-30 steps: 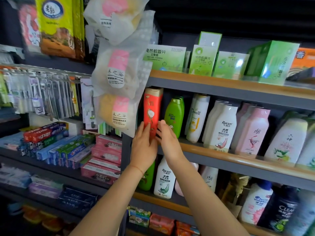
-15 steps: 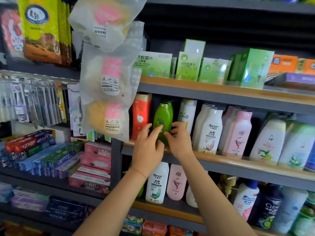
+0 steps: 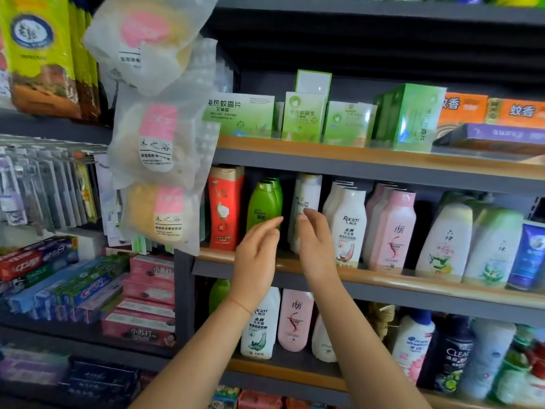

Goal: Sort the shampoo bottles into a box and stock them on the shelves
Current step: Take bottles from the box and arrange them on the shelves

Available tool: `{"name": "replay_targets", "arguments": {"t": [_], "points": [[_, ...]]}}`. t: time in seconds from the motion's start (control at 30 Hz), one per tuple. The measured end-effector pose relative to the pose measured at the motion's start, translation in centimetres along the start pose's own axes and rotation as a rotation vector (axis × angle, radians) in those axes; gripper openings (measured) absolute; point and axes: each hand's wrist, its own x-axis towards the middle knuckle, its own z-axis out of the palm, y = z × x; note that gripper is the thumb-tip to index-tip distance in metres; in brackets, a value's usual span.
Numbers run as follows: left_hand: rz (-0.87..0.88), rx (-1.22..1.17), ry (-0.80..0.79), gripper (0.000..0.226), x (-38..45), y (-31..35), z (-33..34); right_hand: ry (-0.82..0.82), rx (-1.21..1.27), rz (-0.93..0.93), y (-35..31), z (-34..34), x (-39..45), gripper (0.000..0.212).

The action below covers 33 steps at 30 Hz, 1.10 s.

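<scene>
The shelves (image 3: pixel 368 156) are standing well stocked: the middle shelf (image 3: pixel 413 286) is carrying an upright row of shampoo bottles from the red bottle (image 3: pixel 225 206) at the left end, past the green bottle (image 3: pixel 263 205) and the white bottle (image 3: pixel 306 202), on to white and pink ones further right. The shelf below is holding more bottles, so most of the stocking is looking done. No box is showing anywhere in view, so how the sorting step stands is impossible to tell. What seems left is tidying the row.

The left hand (image 3: pixel 256 262) is reaching up in front of the green bottle, fingers loosely extended and gripping nothing. The right hand (image 3: pixel 315 242) is hovering at the white bottle, fingers lightly curled at its label; whether they are touching it I cannot tell.
</scene>
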Motion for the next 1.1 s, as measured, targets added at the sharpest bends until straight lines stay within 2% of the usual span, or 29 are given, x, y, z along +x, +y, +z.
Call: {"name": "replay_targets", "arguments": {"t": [0.07, 0.17, 0.23, 0.3, 0.43, 0.57, 0.67, 0.8, 1.1], "points": [[-0.011, -0.029, 0.077, 0.030, 0.4, 0.3, 0.4, -0.055, -0.027, 0.001, 0.2, -0.4, 0.3, 0.050], [0.058, 0.203, 0.224, 0.036, 1.1, -1.0, 0.1, -0.022, -0.205, -0.111, 0.4, 0.1, 1.1, 0.062], [0.129, 0.361, 0.202, 0.045, 1.7, -2.2, 0.0, 0.040, -0.264, -0.149, 0.6, 0.8, 1.7, 0.069], [0.138, 0.405, 0.152, 0.049, 1.9, -2.8, 0.0, 0.082, -0.268, -0.120, 0.7, 1.7, 2.4, 0.072], [0.084, 0.345, 0.133, 0.047, 2.0, -2.8, 0.0, 0.154, -0.213, -0.012, 1.6, 2.9, 4.4, 0.064], [0.061, 0.325, 0.118, 0.049, 2.6, -2.4, -0.1, 0.155, -0.148, 0.119, 2.5, 3.5, 5.9, 0.068], [0.028, 0.313, 0.092, 0.055, 3.0, -2.7, 0.1, 0.185, -0.088, 0.185, 2.3, 3.6, 6.7, 0.057], [0.015, 0.271, 0.086, 0.058, 2.9, -3.0, 0.3, 0.203, -0.060, 0.236, 1.8, 3.3, 7.6, 0.048], [0.023, 0.225, 0.106, 0.060, 3.0, -3.4, 0.6, 0.273, -0.033, 0.255, 1.7, 3.8, 8.6, 0.048]]}}
